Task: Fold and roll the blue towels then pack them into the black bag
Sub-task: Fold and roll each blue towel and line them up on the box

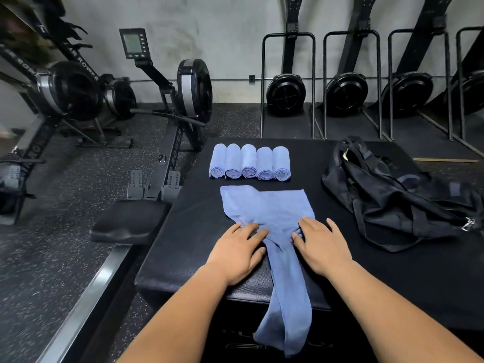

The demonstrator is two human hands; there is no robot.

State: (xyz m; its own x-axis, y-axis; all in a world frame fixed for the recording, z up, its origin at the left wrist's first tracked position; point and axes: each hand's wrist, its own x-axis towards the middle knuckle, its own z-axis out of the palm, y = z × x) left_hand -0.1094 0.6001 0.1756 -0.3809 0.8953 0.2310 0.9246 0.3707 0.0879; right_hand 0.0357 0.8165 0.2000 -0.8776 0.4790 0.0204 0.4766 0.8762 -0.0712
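Observation:
Several rolled blue towels (250,162) lie side by side in a row at the far part of the black padded box top (188,205). In front of them an unrolled blue towel (272,208) lies partly spread, its near end bunched and hanging over the front edge. My left hand (237,252) rests on the towel's left side with fingers fairly straight. My right hand (320,244) lies on the right side, fingertips pinching a gathered fold of the cloth. The black bag (387,195) lies slumped at the right of the box top.
A rowing machine (167,121) with its seat (128,221) and rail stands close on the left of the box. More rowers stand further left and upright in racks (288,85) along the back wall. Speckled rubber floor surrounds the box.

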